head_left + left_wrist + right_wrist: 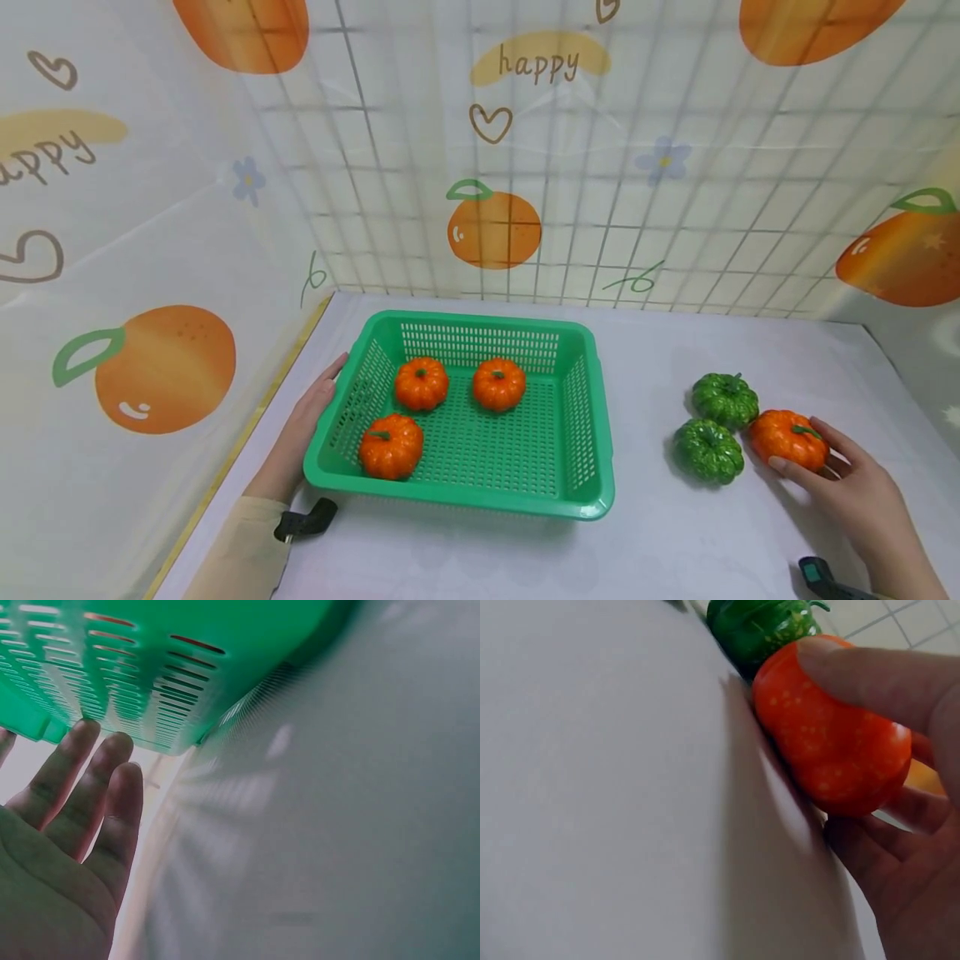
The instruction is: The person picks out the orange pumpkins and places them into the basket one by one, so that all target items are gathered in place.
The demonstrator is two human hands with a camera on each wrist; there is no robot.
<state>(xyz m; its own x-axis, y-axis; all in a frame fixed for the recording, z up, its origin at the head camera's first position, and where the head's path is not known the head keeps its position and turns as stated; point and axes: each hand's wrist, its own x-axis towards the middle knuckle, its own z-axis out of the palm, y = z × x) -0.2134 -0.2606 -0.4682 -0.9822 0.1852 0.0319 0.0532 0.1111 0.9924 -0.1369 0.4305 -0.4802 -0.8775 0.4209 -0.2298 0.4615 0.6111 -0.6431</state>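
Note:
On the right of the table, my right hand (862, 483) grips a small orange pumpkin (787, 440) between thumb and fingers. The right wrist view shows the thumb over this pumpkin (829, 735) and fingers behind it. Two green pumpkins (708, 451) sit just left of it. My left hand (303, 421) lies along the left side of a green plastic basket (465, 500); in the left wrist view its straight fingers (112, 780) touch or nearly touch the slotted wall. Inside the basket are three orange pumpkins (391, 447), two toward the back and one at front left.
A white-covered table (645, 550) carries everything. Behind it rises a grid wall under a sheet printed with oranges (495, 231), and a similar sheet (45, 467) hangs close on the left. Black wrist cameras (306, 520) are strapped to both wrists.

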